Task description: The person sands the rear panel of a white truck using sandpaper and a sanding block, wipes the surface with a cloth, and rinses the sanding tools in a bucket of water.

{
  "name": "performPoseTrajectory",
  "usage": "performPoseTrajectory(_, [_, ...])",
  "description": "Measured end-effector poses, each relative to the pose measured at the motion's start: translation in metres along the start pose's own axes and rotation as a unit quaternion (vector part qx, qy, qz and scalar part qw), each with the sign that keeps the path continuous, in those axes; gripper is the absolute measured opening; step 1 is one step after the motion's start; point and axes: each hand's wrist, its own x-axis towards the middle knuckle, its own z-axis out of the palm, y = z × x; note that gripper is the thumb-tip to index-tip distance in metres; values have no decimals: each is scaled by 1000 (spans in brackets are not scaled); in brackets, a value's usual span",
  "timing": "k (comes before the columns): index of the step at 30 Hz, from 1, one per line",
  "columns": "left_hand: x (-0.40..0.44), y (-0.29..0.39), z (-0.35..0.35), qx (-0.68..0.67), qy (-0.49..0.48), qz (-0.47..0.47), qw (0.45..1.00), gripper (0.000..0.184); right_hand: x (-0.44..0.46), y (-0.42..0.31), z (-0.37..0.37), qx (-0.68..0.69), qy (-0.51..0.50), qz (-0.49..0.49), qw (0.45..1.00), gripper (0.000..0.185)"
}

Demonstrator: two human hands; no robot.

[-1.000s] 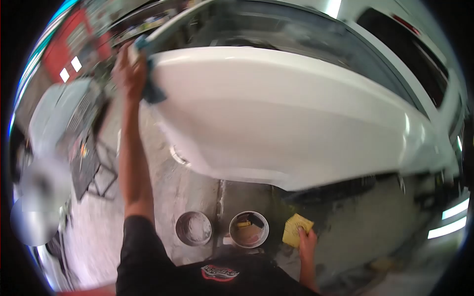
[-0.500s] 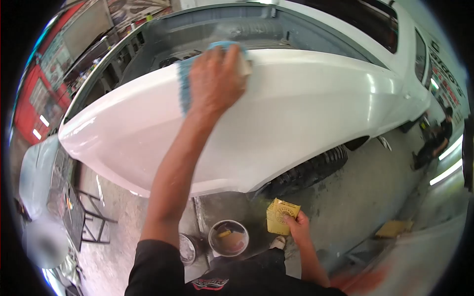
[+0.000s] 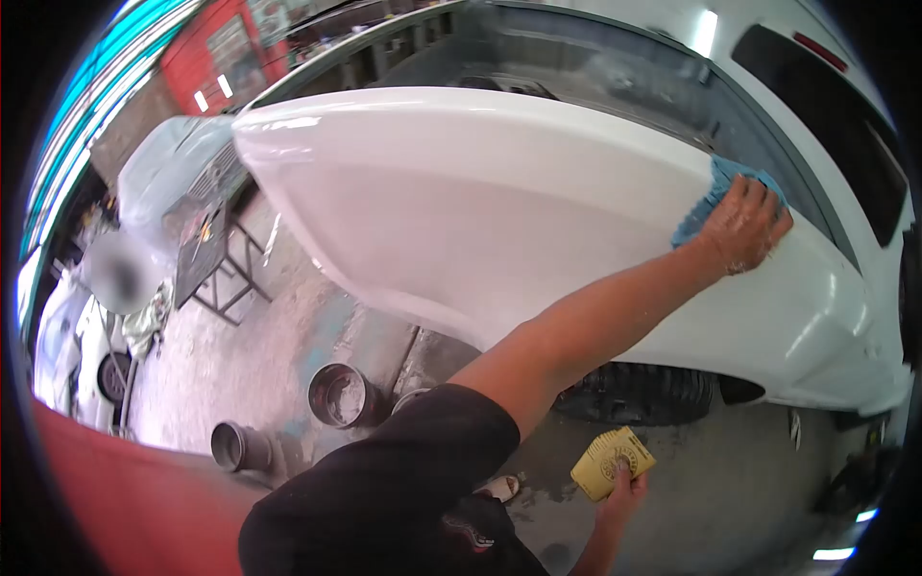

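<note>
A blue cloth lies on the upper edge of the white truck's side panel. My left hand is closed around the cloth and presses it against the panel, toward the cab end of the truck bed. Low at the right, my right hand holds a fanned stack of yellow sheets with a round printed mark, the thumb lying on top. The stack is below the black tire, apart from the panel.
Two round buckets, one with pale residue and one farther left, stand on the floor. My left arm partly hides another. A dark metal stand is at the left beside a grey car part. A red surface fills the lower left.
My left hand has swept the blue cloth from the panel's left end to the right along its top edge. My right hand still holds the yellow sheets. The view has shifted.
</note>
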Motion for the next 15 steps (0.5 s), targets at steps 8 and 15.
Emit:
performPoseTrajectory(8, [-73, -108, -96, 26, 102, -90, 990, 35, 6, -43, 18, -88, -17, 1, 996, 21])
performPoseTrajectory(15, [-166, -242, -201, 127, 152, -135, 971, 44, 12, -52, 38, -97, -52, -6, 994, 17])
